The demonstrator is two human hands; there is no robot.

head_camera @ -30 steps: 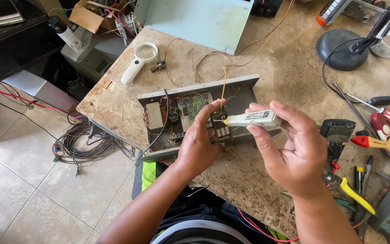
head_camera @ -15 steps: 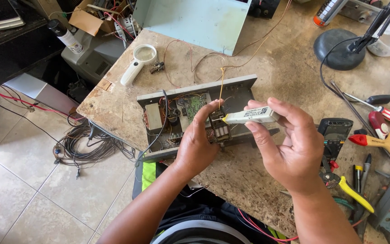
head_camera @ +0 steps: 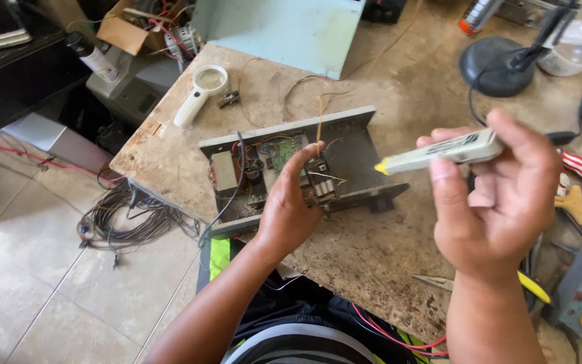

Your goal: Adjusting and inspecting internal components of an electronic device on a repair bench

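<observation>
An open grey metal chassis [head_camera: 355,135] with a circuit board, a transformer and wires lies in the middle of the worn worktable [head_camera: 372,249]. My left hand [head_camera: 289,209] rests on its front part, fingers touching the components inside. My right hand [head_camera: 500,195] is raised to the right of the chassis and holds a white pen-shaped tool with a yellow tip [head_camera: 439,151]; the tip points left, clear of the chassis.
A white magnifying glass [head_camera: 200,91] lies at the table's back left. A pale green metal cover [head_camera: 284,30] stands behind. A black lamp base [head_camera: 493,64], pliers, brushes and other tools lie at the right. A wire coil [head_camera: 126,216] sits on the tiled floor.
My right hand has pulled the pen-shaped tool away from the chassis, to the right and up. My left hand stays on the chassis.
</observation>
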